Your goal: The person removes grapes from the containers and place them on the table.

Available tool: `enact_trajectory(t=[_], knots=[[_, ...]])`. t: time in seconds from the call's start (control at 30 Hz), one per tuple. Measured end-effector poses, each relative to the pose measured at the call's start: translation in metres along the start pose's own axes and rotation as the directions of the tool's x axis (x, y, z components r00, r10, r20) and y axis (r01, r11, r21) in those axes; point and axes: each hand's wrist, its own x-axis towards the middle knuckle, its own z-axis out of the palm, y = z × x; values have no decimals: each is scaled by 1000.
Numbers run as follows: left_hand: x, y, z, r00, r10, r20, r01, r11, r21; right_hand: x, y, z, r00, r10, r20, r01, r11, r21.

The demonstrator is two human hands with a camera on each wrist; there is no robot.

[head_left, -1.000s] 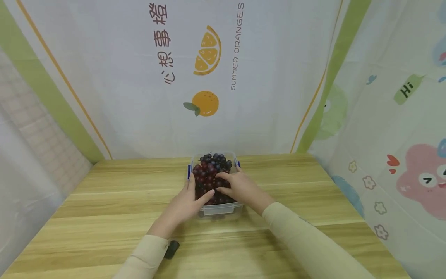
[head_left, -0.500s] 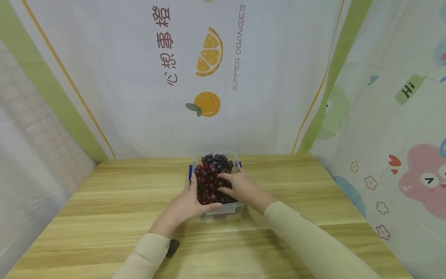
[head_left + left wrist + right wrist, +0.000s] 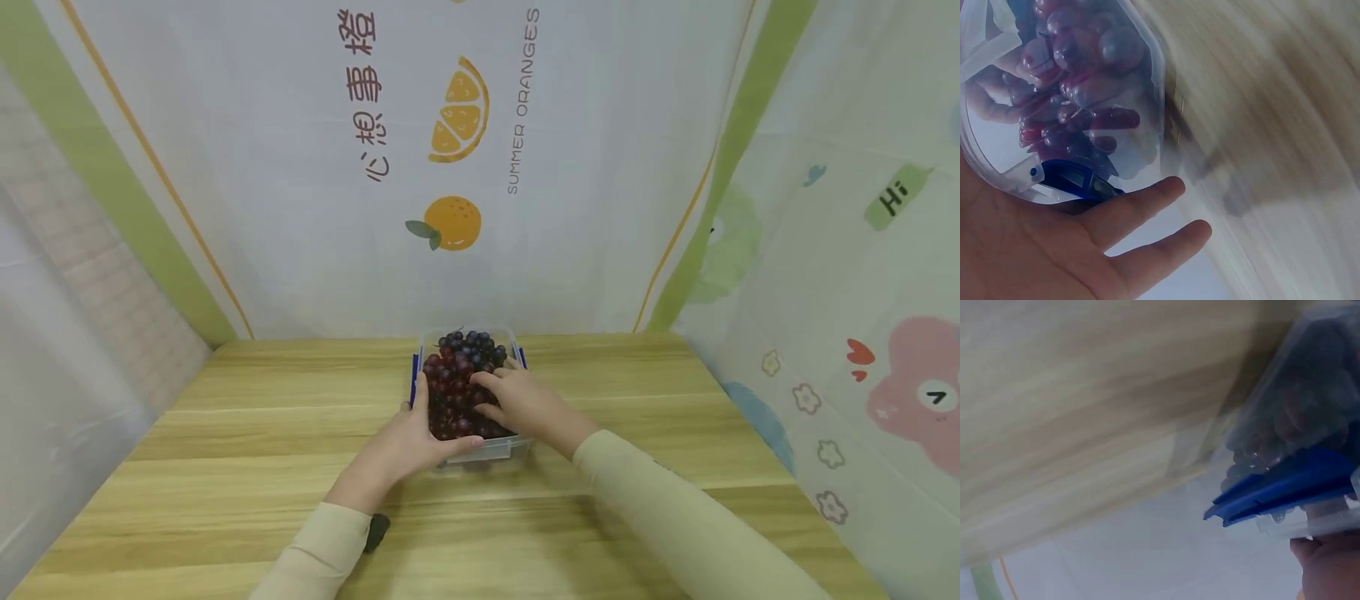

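The left hand (image 3: 408, 442), its fingers straight, braces the container (image 3: 480, 452), which holds the grapes (image 3: 452, 387) on the worktop (image 3: 300, 392). The right hand (image 3: 531, 407) bends over the grapes, grip unclear; seemingly settling them, next calling for gentle pressure.

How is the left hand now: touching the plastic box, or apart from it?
Touching: the left wrist view shows the left hand against the rim of the plastic box, with no gap.

Wood-grain counter (image 3: 247, 450) with light and darker streaks
A clear container (image 3: 480, 452) of grapes (image 3: 452, 398) stands near its far edge.
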Motion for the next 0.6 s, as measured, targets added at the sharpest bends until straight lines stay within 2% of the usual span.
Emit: enact_trajectory(t=[0.1, 0.27, 0.43, 0.6], knots=[[-1, 1, -1, 1000, 0, 3, 0, 1000, 12, 0, -1, -4, 1000, -28, 4, 28, 1000, -9], [-2, 3, -3, 1000, -2, 20, 1, 1000, 22, -1, 0, -8, 999, 44, -5, -43, 993, 109], [-1, 3, -4, 999, -3, 32, 3, 1000, 22, 1, -2, -17, 994, 87, -68, -71, 976, 207], [1, 1, -5, 999, 8, 33, -8, 1000, 9, 6, -2, -29, 988, 93, -127, -61, 970, 235]])
